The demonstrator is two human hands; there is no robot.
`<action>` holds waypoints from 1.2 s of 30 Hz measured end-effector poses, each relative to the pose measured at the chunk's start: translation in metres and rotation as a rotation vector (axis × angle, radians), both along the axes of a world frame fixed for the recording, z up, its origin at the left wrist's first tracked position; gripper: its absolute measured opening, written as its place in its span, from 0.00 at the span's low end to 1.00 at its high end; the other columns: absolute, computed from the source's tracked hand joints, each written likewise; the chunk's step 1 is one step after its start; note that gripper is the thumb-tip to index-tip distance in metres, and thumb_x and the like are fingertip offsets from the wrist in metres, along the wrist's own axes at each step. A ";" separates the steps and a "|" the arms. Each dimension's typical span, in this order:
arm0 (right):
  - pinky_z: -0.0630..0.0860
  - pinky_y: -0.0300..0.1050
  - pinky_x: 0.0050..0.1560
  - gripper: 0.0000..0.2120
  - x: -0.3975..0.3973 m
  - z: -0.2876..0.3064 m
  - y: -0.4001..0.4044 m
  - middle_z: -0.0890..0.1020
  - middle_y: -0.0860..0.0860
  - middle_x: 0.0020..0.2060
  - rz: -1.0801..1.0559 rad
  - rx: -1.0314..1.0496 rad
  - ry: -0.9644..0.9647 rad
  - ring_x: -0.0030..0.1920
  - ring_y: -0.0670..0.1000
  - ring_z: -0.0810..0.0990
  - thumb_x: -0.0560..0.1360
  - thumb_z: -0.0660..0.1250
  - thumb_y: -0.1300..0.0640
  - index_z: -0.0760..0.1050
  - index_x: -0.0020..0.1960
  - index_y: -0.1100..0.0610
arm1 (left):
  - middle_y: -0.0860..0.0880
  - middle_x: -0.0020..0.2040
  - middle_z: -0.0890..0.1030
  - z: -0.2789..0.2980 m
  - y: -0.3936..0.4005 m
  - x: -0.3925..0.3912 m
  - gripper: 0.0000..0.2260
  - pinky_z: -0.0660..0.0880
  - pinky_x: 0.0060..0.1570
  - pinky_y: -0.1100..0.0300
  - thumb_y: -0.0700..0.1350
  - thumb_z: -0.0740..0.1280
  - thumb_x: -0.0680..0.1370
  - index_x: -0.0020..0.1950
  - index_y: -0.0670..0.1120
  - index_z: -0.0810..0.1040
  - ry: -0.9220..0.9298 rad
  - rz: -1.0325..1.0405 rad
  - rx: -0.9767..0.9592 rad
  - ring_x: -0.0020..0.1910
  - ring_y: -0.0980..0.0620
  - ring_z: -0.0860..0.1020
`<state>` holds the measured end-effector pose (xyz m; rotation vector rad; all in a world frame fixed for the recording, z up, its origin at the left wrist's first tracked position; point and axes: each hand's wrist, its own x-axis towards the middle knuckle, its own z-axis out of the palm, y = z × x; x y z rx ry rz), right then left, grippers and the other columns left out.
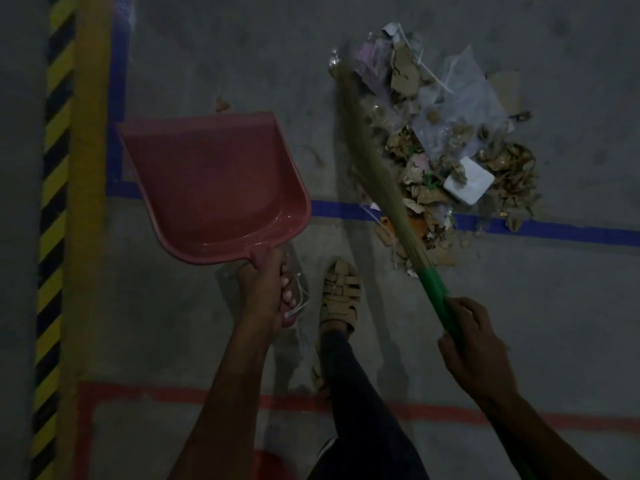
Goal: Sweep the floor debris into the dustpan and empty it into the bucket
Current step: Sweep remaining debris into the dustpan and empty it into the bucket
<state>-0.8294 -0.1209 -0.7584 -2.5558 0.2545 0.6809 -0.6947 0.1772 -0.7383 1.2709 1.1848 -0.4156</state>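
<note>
Left hand grips handle of one empty red dustpan held left of one debris pile on the floor, right hand curled round green handle of one broom, bristles lying against the pile's left edge.

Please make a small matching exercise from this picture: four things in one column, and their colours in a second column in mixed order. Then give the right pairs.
Things:
1. dustpan
2. broom handle
3. floor line under the debris pile
4. sandal

Colours:
A. blue
B. beige
C. pink-red
D. green

Pairs: 1-C, 2-D, 3-A, 4-B.

The left hand holds the dustpan; the right hand holds the broom handle.
</note>
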 end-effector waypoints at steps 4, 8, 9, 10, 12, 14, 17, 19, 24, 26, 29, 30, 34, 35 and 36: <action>0.75 0.46 0.28 0.28 0.021 0.001 0.027 0.68 0.53 0.68 0.019 0.073 -0.091 0.34 0.52 0.77 0.74 0.67 0.60 0.66 0.73 0.55 | 0.51 0.22 0.64 -0.004 0.002 -0.004 0.14 0.60 0.23 0.68 0.41 0.64 0.76 0.30 0.45 0.68 0.021 0.029 0.014 0.16 0.54 0.62; 0.70 0.41 0.31 0.28 0.078 -0.024 0.088 0.67 0.55 0.70 0.066 0.172 -0.121 0.39 0.53 0.77 0.73 0.64 0.59 0.66 0.73 0.56 | 0.51 0.21 0.64 -0.006 0.012 -0.005 0.15 0.60 0.24 0.67 0.42 0.64 0.77 0.30 0.46 0.67 0.045 0.091 0.048 0.16 0.55 0.61; 0.69 0.40 0.34 0.28 0.097 -0.032 0.107 0.68 0.56 0.70 0.076 0.209 -0.119 0.42 0.53 0.77 0.73 0.63 0.59 0.66 0.73 0.57 | 0.52 0.21 0.64 -0.006 0.016 -0.005 0.15 0.59 0.23 0.68 0.42 0.64 0.77 0.30 0.46 0.67 0.051 0.122 0.054 0.16 0.55 0.61; 0.68 0.38 0.35 0.28 0.115 -0.040 0.126 0.67 0.56 0.70 0.091 0.250 -0.115 0.44 0.54 0.77 0.74 0.63 0.59 0.66 0.74 0.56 | 0.52 0.21 0.64 -0.007 0.021 -0.006 0.14 0.59 0.22 0.68 0.42 0.64 0.76 0.31 0.46 0.67 0.055 0.157 0.056 0.16 0.55 0.61; 0.68 0.39 0.36 0.29 0.152 -0.058 0.161 0.66 0.56 0.70 0.137 0.321 -0.109 0.45 0.56 0.78 0.74 0.64 0.62 0.65 0.75 0.57 | 0.52 0.21 0.64 -0.008 0.030 -0.006 0.14 0.59 0.20 0.69 0.41 0.64 0.76 0.31 0.46 0.67 0.056 0.215 0.056 0.16 0.55 0.61; 0.72 0.45 0.40 0.28 0.186 -0.076 0.190 0.66 0.57 0.70 0.175 0.372 -0.084 0.50 0.58 0.77 0.74 0.64 0.62 0.66 0.74 0.58 | 0.52 0.20 0.64 -0.009 0.037 -0.006 0.14 0.59 0.20 0.69 0.41 0.64 0.76 0.31 0.46 0.67 0.061 0.241 0.069 0.16 0.56 0.61; 0.75 0.52 0.49 0.25 0.223 -0.103 0.212 0.69 0.58 0.66 0.218 0.341 0.027 0.55 0.61 0.77 0.75 0.63 0.61 0.68 0.72 0.59 | 0.52 0.20 0.63 -0.013 0.043 -0.006 0.15 0.59 0.20 0.69 0.40 0.64 0.76 0.30 0.46 0.66 0.051 0.270 0.046 0.15 0.55 0.61; 0.75 0.53 0.53 0.23 0.234 -0.116 0.208 0.70 0.58 0.64 0.230 0.279 0.095 0.57 0.63 0.76 0.76 0.63 0.60 0.70 0.71 0.59 | 0.51 0.21 0.63 -0.016 0.045 -0.006 0.16 0.60 0.21 0.69 0.40 0.64 0.77 0.30 0.45 0.66 0.027 0.274 0.032 0.15 0.55 0.61; 0.73 0.51 0.56 0.25 0.205 -0.119 0.145 0.73 0.60 0.63 0.107 0.235 0.028 0.58 0.60 0.75 0.75 0.64 0.63 0.70 0.72 0.62 | 0.52 0.21 0.63 -0.022 0.040 -0.005 0.16 0.59 0.20 0.69 0.41 0.64 0.78 0.30 0.46 0.66 0.052 0.219 0.013 0.15 0.55 0.61; 0.73 0.51 0.58 0.26 0.180 -0.114 0.106 0.73 0.61 0.65 0.049 0.177 -0.010 0.60 0.60 0.74 0.74 0.64 0.60 0.70 0.72 0.64 | 0.52 0.21 0.63 -0.025 0.035 -0.003 0.16 0.59 0.21 0.69 0.41 0.64 0.78 0.30 0.46 0.66 0.047 0.209 0.015 0.15 0.56 0.61; 0.72 0.51 0.58 0.28 0.138 -0.103 0.047 0.71 0.62 0.67 -0.031 0.076 0.003 0.62 0.62 0.74 0.75 0.64 0.54 0.69 0.73 0.64 | 0.52 0.21 0.64 -0.028 0.027 0.001 0.16 0.59 0.21 0.68 0.42 0.64 0.79 0.31 0.46 0.67 0.042 0.186 -0.010 0.16 0.55 0.61; 0.73 0.51 0.56 0.27 0.124 -0.097 0.030 0.71 0.62 0.67 -0.045 0.035 0.016 0.60 0.62 0.75 0.77 0.65 0.55 0.69 0.73 0.64 | 0.52 0.21 0.64 -0.030 0.025 0.003 0.16 0.60 0.21 0.69 0.42 0.64 0.79 0.31 0.46 0.67 0.047 0.173 -0.024 0.16 0.55 0.62; 0.74 0.49 0.49 0.25 0.068 -0.065 -0.017 0.71 0.60 0.66 -0.027 -0.037 0.015 0.52 0.61 0.78 0.76 0.69 0.63 0.69 0.73 0.62 | 0.52 0.22 0.65 -0.036 0.015 0.013 0.15 0.60 0.24 0.68 0.42 0.64 0.78 0.31 0.47 0.68 0.069 0.075 -0.053 0.17 0.55 0.62; 0.73 0.48 0.46 0.24 0.056 -0.057 -0.023 0.71 0.59 0.66 -0.020 -0.034 -0.007 0.51 0.60 0.78 0.76 0.68 0.62 0.70 0.72 0.62 | 0.52 0.22 0.65 -0.038 0.014 0.015 0.14 0.60 0.23 0.68 0.42 0.64 0.77 0.31 0.46 0.68 0.065 0.036 -0.062 0.17 0.55 0.62; 0.73 0.47 0.43 0.24 0.045 -0.050 -0.027 0.71 0.57 0.66 -0.013 -0.036 -0.031 0.49 0.58 0.78 0.76 0.66 0.59 0.70 0.71 0.61 | 0.51 0.22 0.65 -0.040 0.012 0.018 0.14 0.60 0.23 0.68 0.42 0.64 0.77 0.32 0.46 0.68 0.063 -0.008 -0.070 0.17 0.55 0.62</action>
